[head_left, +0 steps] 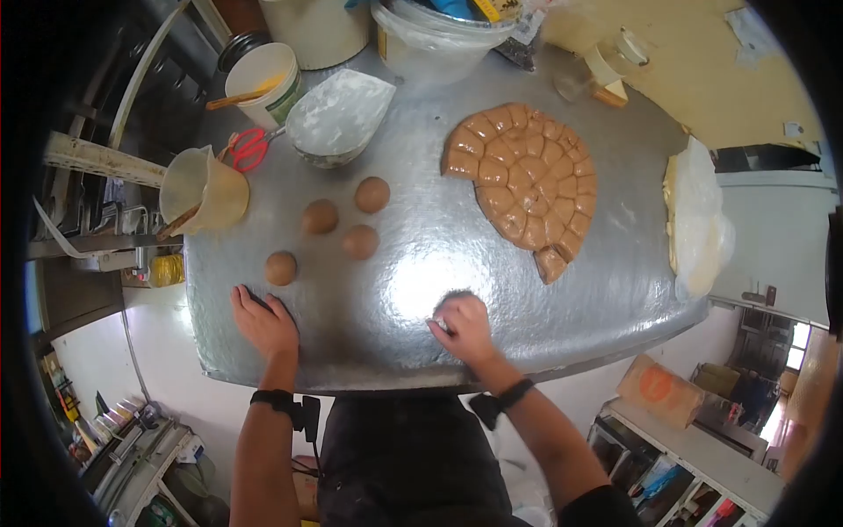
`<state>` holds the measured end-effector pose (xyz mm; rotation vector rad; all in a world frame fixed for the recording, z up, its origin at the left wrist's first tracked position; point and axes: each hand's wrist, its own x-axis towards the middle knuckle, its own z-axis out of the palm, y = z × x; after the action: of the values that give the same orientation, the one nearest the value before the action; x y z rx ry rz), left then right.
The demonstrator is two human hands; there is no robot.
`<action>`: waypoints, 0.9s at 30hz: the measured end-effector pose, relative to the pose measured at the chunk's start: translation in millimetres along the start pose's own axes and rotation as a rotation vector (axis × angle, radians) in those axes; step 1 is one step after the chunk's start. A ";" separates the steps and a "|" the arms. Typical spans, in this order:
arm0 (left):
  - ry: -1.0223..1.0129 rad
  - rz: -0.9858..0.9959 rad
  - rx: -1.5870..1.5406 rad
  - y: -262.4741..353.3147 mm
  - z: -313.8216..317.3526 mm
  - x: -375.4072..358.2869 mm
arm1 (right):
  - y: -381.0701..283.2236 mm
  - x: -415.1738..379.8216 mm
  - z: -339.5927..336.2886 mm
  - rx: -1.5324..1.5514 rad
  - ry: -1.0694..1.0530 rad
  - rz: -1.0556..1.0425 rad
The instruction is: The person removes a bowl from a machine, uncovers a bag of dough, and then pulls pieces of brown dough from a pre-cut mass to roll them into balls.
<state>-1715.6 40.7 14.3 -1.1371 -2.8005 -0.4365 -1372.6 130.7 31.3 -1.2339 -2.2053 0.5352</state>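
My left hand lies on the metal table with its fingers stretched out, just below a smooth brown dough ball. Beyond that ball sit three more like it: one dough ball, another and a third. Near the front of the table my right hand is curled, palm down, with a dark shadow at its knuckles. Whatever is under its fingers is hidden. Farther off to the right rests a large slab of glossy brown dough pieces pressed together, with a gap at its lower left.
A metal scoop with white powder, red-handled scissors, a plastic jug and a white tub stand at the back left. A plastic-wrapped bowl is at the back. A plastic-covered pale bundle lies on the right edge.
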 end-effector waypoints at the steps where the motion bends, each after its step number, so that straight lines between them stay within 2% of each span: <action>1: 0.003 0.015 0.002 -0.9 -0.7 -0.5 | 8.3 -14.2 -17.3 0.037 -0.155 -0.127; 2: 0.013 0.023 0.000 0.0 -0.3 -1.1 | 22.4 -21.6 -34.6 0.074 -0.309 -0.266; 4: 0.024 0.022 0.015 3.0 -1.1 -0.2 | 47.3 -15.0 -37.8 0.015 -0.331 -0.319; 6: 0.022 0.019 0.038 4.6 -4.3 -0.7 | 36.0 17.9 -27.3 -0.204 -0.106 -0.075; 7: 0.014 0.012 0.015 7.1 -6.6 1.0 | 18.7 26.2 -3.4 -0.098 0.086 0.054; 8: 0.007 0.003 -0.010 8.6 -7.1 -1.0 | -0.7 23.0 12.0 -0.034 0.150 0.118; 10: 0.009 0.006 0.005 5.8 -4.9 -0.5 | -9.1 -0.2 17.3 -0.033 -0.045 0.073; 11: 0.011 0.020 0.017 4.3 -4.3 0.0 | -2.1 -13.8 2.6 -0.032 -0.044 0.080; 13: 0.016 0.027 0.017 5.1 -4.1 -1.5 | 25.6 -30.0 -39.9 0.095 -0.288 -0.315; 14: 0.029 0.027 0.018 5.4 -3.3 0.0 | 24.0 -16.2 -37.0 0.093 -0.282 -0.322; 16: 0.015 0.009 -0.010 1.9 0.4 0.9 | 12.8 23.1 -26.3 -0.180 -0.050 -0.205; 17: -0.011 -0.013 -0.030 1.0 2.1 -0.2 | 3.0 30.1 -4.8 -0.049 0.090 0.001; 18: -0.022 -0.009 -0.031 2.5 2.0 -3.1 | -3.7 20.2 0.9 -0.054 0.086 0.011; 20: -0.002 0.006 0.005 3.1 -0.1 -2.0 | -20.0 -7.6 4.6 0.075 -0.173 -0.072; 21: -0.005 0.023 0.005 0.6 0.3 -1.5 | -13.5 -23.3 -3.5 0.052 -0.169 -0.197; 24: 0.017 0.036 0.011 -2.0 3.4 1.1 | 32.1 -31.2 -45.6 -0.016 -0.238 -0.159; 26: -0.007 0.015 0.046 2.1 -0.3 -0.9 | 40.1 -6.5 -24.4 -0.086 -0.182 -0.149; 27: -0.014 0.020 0.051 4.0 -2.7 -0.2 | 17.4 18.8 -2.1 -0.113 0.015 -0.041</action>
<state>-1712.8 42.5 17.7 -1.1605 -2.7924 -0.3548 -1368.1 155.8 27.9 -1.2431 -2.2695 0.3879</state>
